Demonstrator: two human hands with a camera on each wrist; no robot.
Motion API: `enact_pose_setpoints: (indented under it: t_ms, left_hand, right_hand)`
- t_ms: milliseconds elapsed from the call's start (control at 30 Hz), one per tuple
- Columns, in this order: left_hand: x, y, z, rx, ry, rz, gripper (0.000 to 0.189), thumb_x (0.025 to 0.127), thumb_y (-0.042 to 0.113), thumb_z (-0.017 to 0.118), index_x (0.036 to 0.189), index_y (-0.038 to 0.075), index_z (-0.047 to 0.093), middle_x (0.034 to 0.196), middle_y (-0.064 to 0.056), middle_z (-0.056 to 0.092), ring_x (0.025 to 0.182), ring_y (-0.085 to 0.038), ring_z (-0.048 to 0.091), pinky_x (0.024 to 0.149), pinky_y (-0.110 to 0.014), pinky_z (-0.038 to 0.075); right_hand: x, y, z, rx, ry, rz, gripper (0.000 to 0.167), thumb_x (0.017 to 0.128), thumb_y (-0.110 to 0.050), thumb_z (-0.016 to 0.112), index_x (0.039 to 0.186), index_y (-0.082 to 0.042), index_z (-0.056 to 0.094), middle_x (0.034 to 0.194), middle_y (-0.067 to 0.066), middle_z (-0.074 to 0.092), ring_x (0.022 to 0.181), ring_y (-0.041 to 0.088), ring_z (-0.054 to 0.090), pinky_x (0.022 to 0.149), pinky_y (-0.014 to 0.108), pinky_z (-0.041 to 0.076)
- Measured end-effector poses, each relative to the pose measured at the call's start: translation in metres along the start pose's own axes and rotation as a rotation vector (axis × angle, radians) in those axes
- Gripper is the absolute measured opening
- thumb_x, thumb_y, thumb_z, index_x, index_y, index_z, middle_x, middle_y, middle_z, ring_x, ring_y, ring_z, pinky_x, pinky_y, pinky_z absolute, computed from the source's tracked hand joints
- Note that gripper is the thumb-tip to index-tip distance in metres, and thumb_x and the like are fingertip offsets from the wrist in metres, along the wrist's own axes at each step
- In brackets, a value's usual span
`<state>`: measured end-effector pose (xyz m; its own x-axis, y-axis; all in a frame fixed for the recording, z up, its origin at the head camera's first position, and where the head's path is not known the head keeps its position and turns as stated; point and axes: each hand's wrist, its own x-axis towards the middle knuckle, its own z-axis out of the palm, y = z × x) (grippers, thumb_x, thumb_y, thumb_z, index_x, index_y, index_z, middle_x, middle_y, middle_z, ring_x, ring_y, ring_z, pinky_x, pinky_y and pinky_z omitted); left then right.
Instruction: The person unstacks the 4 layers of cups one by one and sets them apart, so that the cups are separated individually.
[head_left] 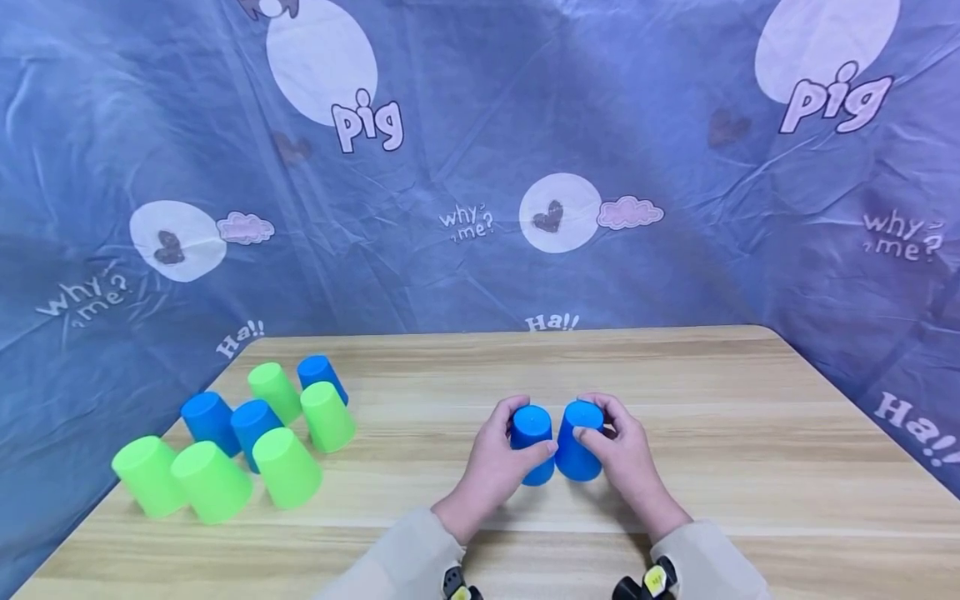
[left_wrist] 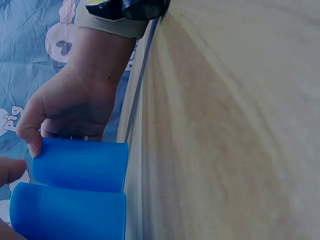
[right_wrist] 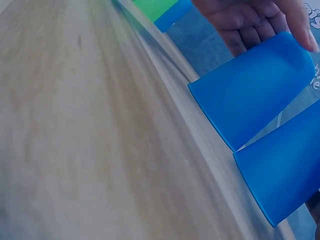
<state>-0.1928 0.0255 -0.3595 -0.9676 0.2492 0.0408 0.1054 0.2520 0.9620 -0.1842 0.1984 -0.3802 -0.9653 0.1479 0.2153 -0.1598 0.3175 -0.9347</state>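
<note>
Two blue cups stand upside down side by side near the middle of the table, rims close together. My left hand (head_left: 495, 454) grips the left blue cup (head_left: 531, 427), fingers behind it and thumb across its near side. My right hand (head_left: 624, 450) grips the right blue cup (head_left: 579, 454) in the same way, thumb near its top. In the left wrist view, the right hand (left_wrist: 75, 100) is around the farther blue cup (left_wrist: 80, 165). The right wrist view has the left hand (right_wrist: 245, 22) at its own blue cup (right_wrist: 255, 90).
Several upturned green cups, such as a front one (head_left: 212, 483), stand at the table's left with blue cups among them, one (head_left: 210, 421) toward the left edge. A blue printed cloth (head_left: 450, 167) hangs behind the wooden table (head_left: 675, 375).
</note>
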Motion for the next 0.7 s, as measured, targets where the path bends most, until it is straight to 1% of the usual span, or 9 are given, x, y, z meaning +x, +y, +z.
enact_pose_setpoints:
  t_ms: [167,267,433,600,700]
  left_hand:
    - [0.0033,-0.0011,0.0024,0.027,0.020,0.023,0.055,0.085,0.023,0.068,0.134,0.016,0.044,0.132,-0.011,0.050,0.121,-0.037,0.047,0.094,-0.060,0.042]
    - [0.0051,-0.0017,0.0023,0.037,0.014,0.036,0.053,0.086,0.022,0.066,0.134,0.015,0.044,0.133,-0.011,0.049,0.122,-0.036,0.046,0.095,-0.059,0.041]
    - [0.0067,-0.0023,0.0016,0.042,0.005,0.040,0.052,0.087,0.022,0.065,0.134,0.016,0.044,0.133,-0.011,0.050,0.122,-0.036,0.047,0.095,-0.059,0.041]
    - [0.0023,-0.0027,-0.0015,0.050,-0.003,0.057,0.053,0.086,0.022,0.066,0.134,0.017,0.045,0.134,-0.010,0.049,0.123,-0.035,0.046,0.096,-0.058,0.041]
    - [-0.0026,-0.0024,-0.0067,0.050,-0.006,0.084,0.052,0.086,0.022,0.067,0.133,0.017,0.045,0.134,-0.009,0.049,0.124,-0.034,0.045,0.097,-0.056,0.040]
  right_hand:
    - [0.0001,-0.0004,0.0000,0.002,0.008,0.009,0.039,0.088,-0.010,0.057,0.125,-0.004,0.048,0.126,0.018,0.051,0.114,0.034,0.048,0.097,0.057,0.040]
    - [0.0006,-0.0003,0.0001,0.002,0.008,0.014,0.039,0.088,-0.011,0.056,0.126,-0.005,0.048,0.126,0.018,0.051,0.114,0.033,0.048,0.097,0.056,0.040]
    - [0.0014,0.0002,-0.0003,0.001,0.005,0.016,0.039,0.089,-0.012,0.055,0.126,-0.005,0.047,0.127,0.017,0.050,0.115,0.033,0.047,0.098,0.056,0.040]
    - [0.0011,0.0005,0.0000,-0.004,0.006,0.018,0.039,0.089,-0.012,0.055,0.127,-0.005,0.046,0.128,0.018,0.050,0.115,0.034,0.047,0.097,0.057,0.040]
    - [0.0011,0.0002,0.0008,-0.007,0.009,0.021,0.039,0.089,-0.011,0.055,0.126,-0.005,0.047,0.127,0.018,0.050,0.115,0.034,0.047,0.097,0.057,0.040]
